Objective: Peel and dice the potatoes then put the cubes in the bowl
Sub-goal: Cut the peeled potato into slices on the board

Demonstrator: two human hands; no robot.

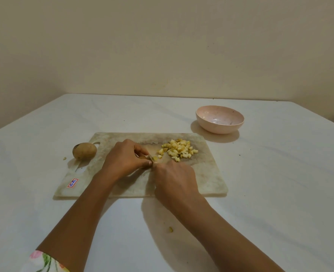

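White worktop (280,193) carrying cutting board (211,173); whole potato (84,150) at board's left edge, long axis left-right; cubes (178,150) heaped far right on board; bowl (220,119) beyond board; left hand (123,158) grip pinches potato piece (154,158); right hand (175,179) grip curled, contents hidden.

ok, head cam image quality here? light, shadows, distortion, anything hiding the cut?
Head view: dim, warm, even light, no glare; soft shadows fall toward the camera from the bowl and the potato; wide-angle stretch splays the table edges; detail is soft, so the cubes blur together; the left hand and right hand cover the cutting spot, grip unreadable.
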